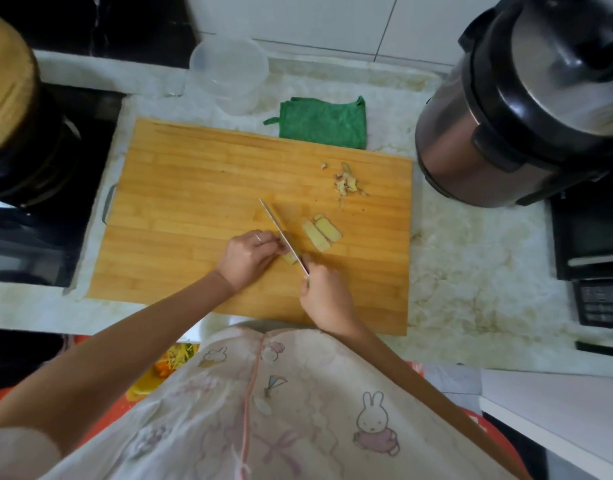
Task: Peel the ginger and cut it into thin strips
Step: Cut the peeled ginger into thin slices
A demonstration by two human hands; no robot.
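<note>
A peeled piece of ginger (291, 257) lies on the wooden cutting board (194, 188). My left hand (248, 256) pinches it at its left side with curled fingers. My right hand (327, 299) grips the handle of a knife (281, 230). The blade stands edge-down on the ginger, its tip pointing up and left. Several cut ginger slices (321, 232) lie just right of the blade. A small heap of ginger peel (346, 181) sits near the board's far right corner.
A folded green cloth (322, 123) lies behind the board, with clear plastic containers (230, 71) beyond it. A steel pressure cooker (527, 109) stands at the right. A black stove with a pot (24, 133) is at the left. The marble counter (471, 271) surrounds the board.
</note>
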